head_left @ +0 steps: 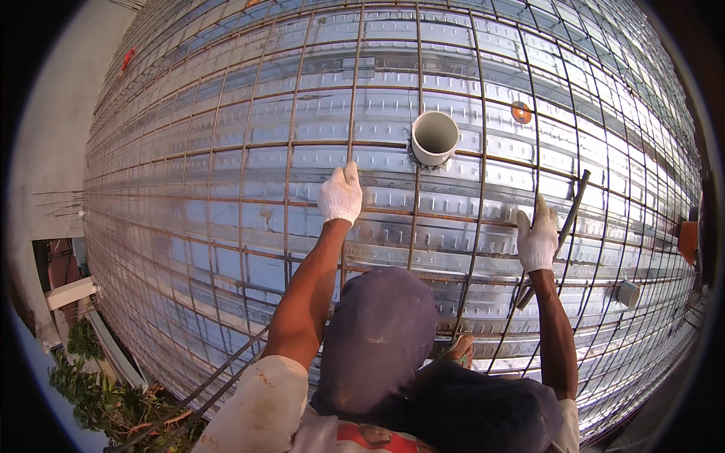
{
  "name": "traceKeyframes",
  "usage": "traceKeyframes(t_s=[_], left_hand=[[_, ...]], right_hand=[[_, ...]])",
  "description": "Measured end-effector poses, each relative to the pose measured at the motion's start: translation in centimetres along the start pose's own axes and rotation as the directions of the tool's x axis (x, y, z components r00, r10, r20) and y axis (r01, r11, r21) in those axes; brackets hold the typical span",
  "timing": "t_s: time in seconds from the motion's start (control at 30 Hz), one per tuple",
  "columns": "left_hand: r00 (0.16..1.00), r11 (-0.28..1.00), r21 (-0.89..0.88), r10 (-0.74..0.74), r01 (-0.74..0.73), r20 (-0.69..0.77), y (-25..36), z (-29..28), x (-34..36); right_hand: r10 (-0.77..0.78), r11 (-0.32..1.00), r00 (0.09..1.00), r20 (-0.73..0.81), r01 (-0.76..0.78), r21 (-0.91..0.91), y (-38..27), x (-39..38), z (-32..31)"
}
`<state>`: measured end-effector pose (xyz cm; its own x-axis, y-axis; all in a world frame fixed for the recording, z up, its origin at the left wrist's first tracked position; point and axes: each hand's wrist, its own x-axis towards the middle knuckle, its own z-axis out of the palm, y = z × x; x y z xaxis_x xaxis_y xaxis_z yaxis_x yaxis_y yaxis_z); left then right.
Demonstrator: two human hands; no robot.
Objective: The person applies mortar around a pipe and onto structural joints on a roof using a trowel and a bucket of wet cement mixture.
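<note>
My left hand point(341, 195), in a white knit glove, is closed around a thin steel reinforcing bar point(352, 124) that runs away from me. To the right, my gloved right hand point(538, 235) lies over the bar grid with fingers stretched and the thumb apart. A thick dark rod point(575, 205) slants past that hand's right side and passes behind the wrist. Its lower end shows left of my forearm. The palm is hidden, so any contact with the rod cannot be made out.
The bar mesh point(292, 113) covers ribbed metal decking point(385, 98). A pale pipe stub point(436, 139) stands up through it ahead, and a smaller grey one point(627, 294) at right. An orange disc point(521, 112) lies beyond. A concrete wall point(64, 136) borders the left; plants point(83, 377) show lower left.
</note>
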<state>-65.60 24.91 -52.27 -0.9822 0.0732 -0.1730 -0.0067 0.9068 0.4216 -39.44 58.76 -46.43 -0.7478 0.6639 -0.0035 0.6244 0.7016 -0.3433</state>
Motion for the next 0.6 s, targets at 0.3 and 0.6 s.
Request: traceKeyframes(t_s=[0.3,0.6], left_hand=[[0.999,1.0,-0.01,-0.004,0.004,0.042,0.0,-0.5,-0.3],[0.993,0.994,-0.065,-0.083,0.089,0.089,0.4,-0.6,-0.4]], right_hand=[[-0.118,0.988,0.972,-0.201,0.095,-0.12,2.7,0.9,4.5],[-0.015,1.0,0.987,-0.162,0.014,-0.008,3.0,0.9,4.7]])
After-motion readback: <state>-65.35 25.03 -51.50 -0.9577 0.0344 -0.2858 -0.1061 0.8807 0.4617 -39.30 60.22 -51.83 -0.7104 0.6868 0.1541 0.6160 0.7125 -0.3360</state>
